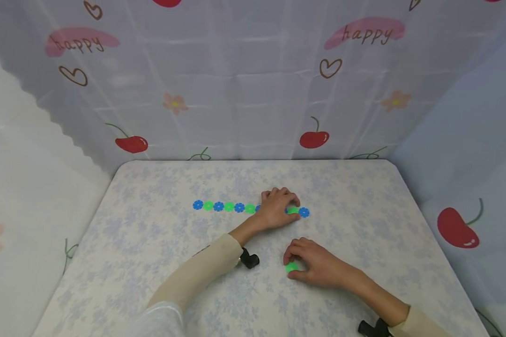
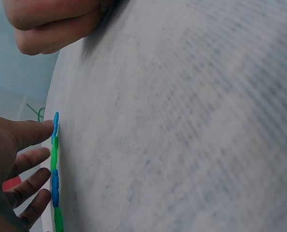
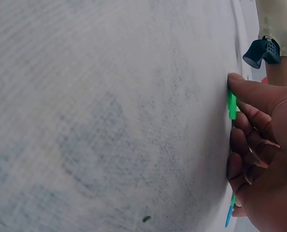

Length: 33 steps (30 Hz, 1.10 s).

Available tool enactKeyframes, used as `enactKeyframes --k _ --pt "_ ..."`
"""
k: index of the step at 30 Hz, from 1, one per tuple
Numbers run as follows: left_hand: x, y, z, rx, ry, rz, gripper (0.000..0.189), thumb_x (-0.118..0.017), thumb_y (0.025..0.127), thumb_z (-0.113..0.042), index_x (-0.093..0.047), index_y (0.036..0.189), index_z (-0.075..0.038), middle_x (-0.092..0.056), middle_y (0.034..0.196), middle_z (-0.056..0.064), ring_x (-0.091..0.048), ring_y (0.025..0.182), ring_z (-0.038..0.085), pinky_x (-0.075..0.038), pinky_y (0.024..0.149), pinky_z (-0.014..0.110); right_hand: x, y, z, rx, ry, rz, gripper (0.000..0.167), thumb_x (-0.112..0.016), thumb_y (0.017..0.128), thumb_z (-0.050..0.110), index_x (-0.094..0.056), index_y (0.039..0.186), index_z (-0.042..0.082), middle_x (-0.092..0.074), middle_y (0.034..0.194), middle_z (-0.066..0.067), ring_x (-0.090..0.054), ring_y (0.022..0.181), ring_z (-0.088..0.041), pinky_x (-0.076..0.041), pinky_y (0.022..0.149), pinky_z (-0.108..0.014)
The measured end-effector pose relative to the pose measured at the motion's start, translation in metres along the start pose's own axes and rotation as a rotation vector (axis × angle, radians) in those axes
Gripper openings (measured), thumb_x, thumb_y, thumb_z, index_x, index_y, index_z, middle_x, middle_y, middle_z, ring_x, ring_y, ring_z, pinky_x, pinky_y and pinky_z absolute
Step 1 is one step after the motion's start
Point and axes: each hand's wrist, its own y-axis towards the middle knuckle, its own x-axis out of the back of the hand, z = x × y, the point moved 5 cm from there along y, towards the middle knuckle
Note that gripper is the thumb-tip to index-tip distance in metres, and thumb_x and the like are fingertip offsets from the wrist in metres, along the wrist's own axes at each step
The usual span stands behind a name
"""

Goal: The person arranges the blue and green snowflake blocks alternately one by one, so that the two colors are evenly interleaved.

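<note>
A row of alternating blue and green notched plastic discs [image 1: 229, 207] runs left to right across the table. My left hand [image 1: 274, 208] covers part of the row near its right end, with a green disc [image 1: 293, 210] showing between thumb and forefinger. In the left wrist view its fingers [image 2: 33, 186] are spread along the row, the thumb tip at the blue end disc [image 2: 55, 123]. Closer to me, my right hand [image 1: 316, 264] pinches a single green disc [image 1: 291, 267] low over the table. The right wrist view shows this green disc [image 3: 232, 104] edge-on beside the thumb.
A pale floral cloth covers the table [image 1: 152, 262]. Behind it hangs a white curtain [image 1: 244, 93] printed with cherries, hearts and flowers. Black wrist-worn devices [image 1: 249, 258] sit at both cuffs. The left forearm [image 1: 198, 267] reaches across the front of the table.
</note>
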Motion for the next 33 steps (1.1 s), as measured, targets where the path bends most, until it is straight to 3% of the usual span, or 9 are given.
enactKeyframes --k 7,13,20,27,33 --pt "-0.007 0.006 -0.007 -0.009 0.018 0.005 0.032 -0.073 0.101 -0.048 -0.067 0.128 -0.031 -0.061 0.131 -0.005 -0.052 0.126 0.024 -0.031 0.108 0.053 -0.002 -0.002 -0.001 -0.048 0.071 -0.012 0.023 -0.083 0.096 0.036 -0.065 0.108 0.030 -0.063 0.103 0.015 -0.054 0.095 -0.002 -0.048 0.089 -0.026" --pt "-0.009 0.008 -0.009 -0.004 0.021 -0.010 0.025 -0.073 0.102 -0.046 -0.069 0.123 -0.033 -0.061 0.130 -0.006 -0.052 0.125 0.023 -0.031 0.109 0.053 -0.003 -0.005 0.000 -0.026 0.165 -0.006 0.016 -0.079 0.100 0.027 -0.067 0.111 0.027 -0.066 0.105 0.012 -0.058 0.090 0.000 -0.052 0.083 -0.023" --pt "-0.009 0.008 -0.008 0.010 0.011 -0.024 0.021 -0.073 0.102 -0.045 -0.069 0.120 -0.034 -0.062 0.130 -0.006 -0.053 0.127 0.024 -0.031 0.111 0.055 0.014 -0.011 -0.009 -0.031 0.294 -0.058 0.010 -0.071 0.105 0.016 -0.073 0.114 0.019 -0.074 0.104 0.004 -0.065 0.086 -0.003 -0.055 0.078 -0.024" --pt "-0.008 0.008 -0.006 0.018 -0.008 -0.040 0.022 -0.075 0.101 -0.046 -0.070 0.118 -0.034 -0.062 0.128 -0.007 -0.053 0.125 0.023 -0.030 0.113 0.056 0.048 -0.009 -0.046 -0.112 0.243 -0.214 0.013 -0.074 0.103 0.013 -0.074 0.116 0.015 -0.077 0.109 0.003 -0.071 0.093 -0.008 -0.058 0.083 -0.026" --pt "-0.009 0.008 -0.008 -0.010 -0.012 -0.051 0.021 -0.075 0.101 -0.045 -0.071 0.118 -0.033 -0.062 0.126 -0.007 -0.053 0.125 0.023 -0.031 0.112 0.057 0.073 -0.005 -0.078 -0.179 0.147 -0.298 0.013 -0.076 0.101 0.011 -0.074 0.113 0.014 -0.077 0.107 0.000 -0.070 0.091 -0.010 -0.057 0.081 -0.025"
